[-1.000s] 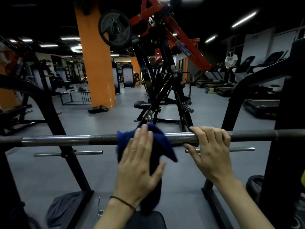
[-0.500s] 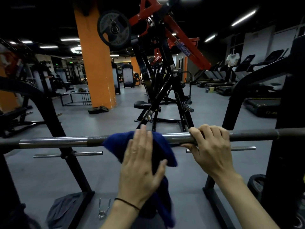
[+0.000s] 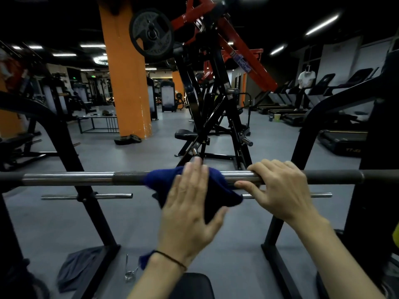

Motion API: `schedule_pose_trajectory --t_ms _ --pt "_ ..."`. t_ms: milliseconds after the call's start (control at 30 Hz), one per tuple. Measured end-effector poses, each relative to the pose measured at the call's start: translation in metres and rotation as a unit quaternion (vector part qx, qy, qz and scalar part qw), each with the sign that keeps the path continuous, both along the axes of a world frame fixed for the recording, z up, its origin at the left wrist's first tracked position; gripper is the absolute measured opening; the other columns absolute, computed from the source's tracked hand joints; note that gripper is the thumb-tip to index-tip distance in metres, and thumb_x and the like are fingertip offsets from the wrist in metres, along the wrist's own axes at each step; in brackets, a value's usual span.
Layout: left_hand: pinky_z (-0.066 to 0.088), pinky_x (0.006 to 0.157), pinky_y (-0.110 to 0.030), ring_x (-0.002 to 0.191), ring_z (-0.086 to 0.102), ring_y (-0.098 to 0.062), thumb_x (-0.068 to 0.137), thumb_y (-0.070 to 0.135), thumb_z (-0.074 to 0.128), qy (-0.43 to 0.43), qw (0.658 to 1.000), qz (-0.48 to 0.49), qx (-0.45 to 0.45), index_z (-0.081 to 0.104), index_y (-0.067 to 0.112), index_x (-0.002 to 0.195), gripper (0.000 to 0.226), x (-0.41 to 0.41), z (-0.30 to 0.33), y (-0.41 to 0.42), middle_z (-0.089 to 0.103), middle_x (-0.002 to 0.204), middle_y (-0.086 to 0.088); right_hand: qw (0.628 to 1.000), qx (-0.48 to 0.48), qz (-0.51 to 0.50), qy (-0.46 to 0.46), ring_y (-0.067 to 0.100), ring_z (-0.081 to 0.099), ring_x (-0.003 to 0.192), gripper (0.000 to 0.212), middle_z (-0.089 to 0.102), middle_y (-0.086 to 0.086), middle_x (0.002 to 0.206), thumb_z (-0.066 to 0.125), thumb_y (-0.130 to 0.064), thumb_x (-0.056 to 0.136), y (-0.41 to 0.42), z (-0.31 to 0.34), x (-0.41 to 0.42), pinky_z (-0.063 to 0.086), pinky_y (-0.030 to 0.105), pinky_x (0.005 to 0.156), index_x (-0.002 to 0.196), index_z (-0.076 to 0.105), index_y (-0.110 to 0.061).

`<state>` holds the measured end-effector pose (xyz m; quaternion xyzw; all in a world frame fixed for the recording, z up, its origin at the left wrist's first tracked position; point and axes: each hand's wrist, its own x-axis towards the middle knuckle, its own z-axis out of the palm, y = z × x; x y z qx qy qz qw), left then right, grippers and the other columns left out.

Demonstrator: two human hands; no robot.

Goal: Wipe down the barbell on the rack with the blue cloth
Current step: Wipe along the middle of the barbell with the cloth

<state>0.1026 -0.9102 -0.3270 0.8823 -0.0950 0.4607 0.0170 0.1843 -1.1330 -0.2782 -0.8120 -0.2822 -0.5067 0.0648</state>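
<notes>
My left hand (image 3: 190,208) presses the blue cloth (image 3: 216,190) flat, fingers spread, over mid-barbell (image 3: 86,179); my right hand (image 3: 278,190) clamps the bar beside it. I'd wrap the cloth around and keep steady pressure along the rack (image 3: 302,152).

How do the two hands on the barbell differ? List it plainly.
The left hand lies flat with fingers spread, pressing the dark blue cloth on the long steel barbell; the right hand curls bare around the bar. The left wrist wears a thin black band; the right shows none. Both rest on the barbell.
</notes>
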Motion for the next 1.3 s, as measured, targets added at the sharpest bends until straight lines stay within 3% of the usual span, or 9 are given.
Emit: schedule_pose_trajectory --t_ms 133,267,467,600,700,833,1000,1100,1300 --pt "0.01 0.126 -0.047 0.156 0.007 -0.026 0.095 0.061 0.042 -0.009 0.998 0.041 -0.042 0.016 0.004 0.159 0.089 -0.004 -0.002 0.027 0.01 0.169 -0.01 0.999 0.02 -0.026 -0.032 0.026 0.054 0.096 0.051 0.06 0.004 0.111 0.05 -0.058 0.097 0.004 -0.019 -0.006 0.038 0.042 0.088 0.117 0.065 -0.013" --pt "0.008 0.126 -0.049 0.156 0.003 -0.031 0.095 0.067 0.04 0.007 0.998 0.017 -0.061 0.015 0.002 0.159 0.094 0.002 0.003 -0.023 0.006 0.169 -0.013 0.997 0.066 -0.038 -0.017 0.028 0.057 0.099 0.043 0.061 0.004 0.109 0.063 -0.049 0.088 0.019 -0.03 -0.008 0.038 0.046 0.092 0.115 0.062 -0.015" --pt "0.011 0.126 -0.045 0.156 0.007 -0.026 0.095 0.059 0.05 0.011 1.0 -0.002 0.003 0.015 0.004 0.159 0.091 -0.004 -0.009 0.003 0.006 0.169 -0.011 0.997 0.059 -0.02 -0.041 0.03 0.06 0.097 0.042 0.065 0.007 0.107 0.054 -0.045 0.094 0.011 -0.028 -0.007 0.038 0.042 0.092 0.115 0.065 -0.01" --pt "0.004 0.127 -0.043 0.156 0.008 -0.03 0.095 0.061 0.042 -0.009 0.998 0.038 -0.042 0.014 0.001 0.159 0.092 -0.005 -0.015 0.024 0.005 0.169 -0.014 0.997 0.058 -0.016 -0.054 0.029 0.058 0.092 0.05 0.064 0.004 0.1 0.04 -0.053 0.104 0.013 -0.025 -0.005 0.039 0.041 0.09 0.11 0.067 -0.011" --pt "0.005 0.126 -0.047 0.155 0.002 -0.036 0.094 0.062 0.045 -0.002 0.997 0.016 -0.081 0.012 -0.003 0.158 0.097 0.001 -0.007 -0.018 0.002 0.168 -0.019 0.997 0.032 -0.022 -0.061 0.03 0.057 0.086 0.043 0.061 0.004 0.093 0.046 -0.048 0.103 0.013 -0.021 -0.005 0.041 0.043 0.088 0.109 0.067 -0.011" --pt "0.015 0.125 -0.045 0.156 0.006 -0.029 0.093 0.061 0.05 0.003 0.999 -0.049 -0.012 0.019 0.0 0.157 0.094 0.009 -0.002 -0.064 0.008 0.168 -0.015 0.998 0.023 -0.016 -0.061 0.032 0.059 0.082 0.027 0.061 0.005 0.09 0.056 -0.033 0.097 0.01 -0.018 -0.005 0.044 0.043 0.085 0.107 0.067 -0.011" --pt "0.007 0.127 -0.041 0.156 0.009 -0.028 0.094 0.052 0.055 -0.013 0.999 -0.021 -0.042 0.016 0.003 0.159 0.09 0.004 -0.013 -0.007 0.007 0.169 -0.012 0.999 0.032 0.0 -0.028 0.029 0.058 0.085 0.046 0.063 0.006 0.097 0.054 -0.05 0.094 0.007 -0.018 -0.006 0.042 0.04 0.086 0.11 0.064 -0.009" --pt "0.005 0.127 -0.044 0.156 0.007 -0.032 0.095 0.056 0.047 -0.025 0.997 0.018 -0.065 0.015 -0.002 0.158 0.091 0.001 -0.014 0.008 0.007 0.168 -0.016 0.998 0.03 0.001 -0.049 0.029 0.058 0.082 0.039 0.062 0.004 0.094 0.057 -0.049 0.096 0.009 -0.02 -0.005 0.043 0.042 0.083 0.107 0.063 -0.011" --pt "0.01 0.125 -0.046 0.156 0.004 -0.03 0.094 0.06 0.051 0.008 0.999 -0.033 0.037 0.015 0.0 0.158 0.095 0.004 -0.003 -0.024 0.005 0.168 -0.015 0.996 -0.04 0.007 -0.083 0.029 0.055 0.063 0.033 0.058 0.004 0.08 0.062 -0.044 0.095 0.004 -0.009 0.001 0.04 0.038 0.059 0.102 0.068 -0.012"
